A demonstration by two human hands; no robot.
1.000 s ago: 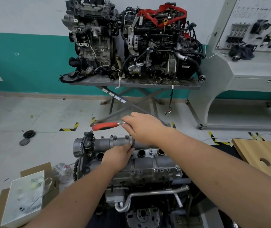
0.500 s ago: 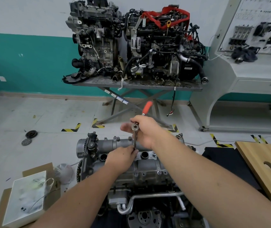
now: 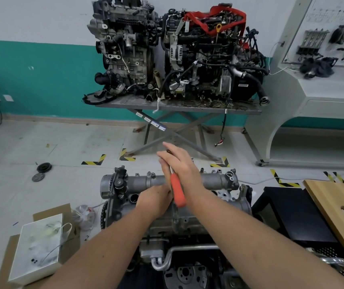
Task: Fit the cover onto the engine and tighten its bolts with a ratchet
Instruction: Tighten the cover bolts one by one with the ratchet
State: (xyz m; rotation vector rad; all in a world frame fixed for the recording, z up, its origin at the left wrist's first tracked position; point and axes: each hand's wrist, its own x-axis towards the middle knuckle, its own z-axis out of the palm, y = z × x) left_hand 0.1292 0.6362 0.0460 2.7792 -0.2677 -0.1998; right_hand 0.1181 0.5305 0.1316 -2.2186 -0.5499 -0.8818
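The grey engine [image 3: 187, 224] stands in front of me with its aluminium cover [image 3: 215, 180] lying across the top. My right hand [image 3: 181, 167] holds the ratchet [image 3: 178, 193] above the cover's middle. Its red handle points back toward me, and its head is hidden under my fingers. My left hand [image 3: 154, 202] rests on the cover just left of the handle. Its fingers curl at the foot of the ratchet's extension, which is mostly hidden. Several bolts [image 3: 152, 174] stand along the cover's far edge.
A white box on cardboard [image 3: 39, 247] and a plastic bag [image 3: 83, 215] lie at my left. On the right are a wooden board [image 3: 338, 205] and a black stand [image 3: 292, 215]. Two engines sit on a lift table [image 3: 177, 106] behind. Round discs [image 3: 43, 167] lie on the floor.
The ratchet handle has swung clockwise, from pointing left, through pointing away, to pointing toward me. My right hand went round with it. My left hand stayed on the cover.
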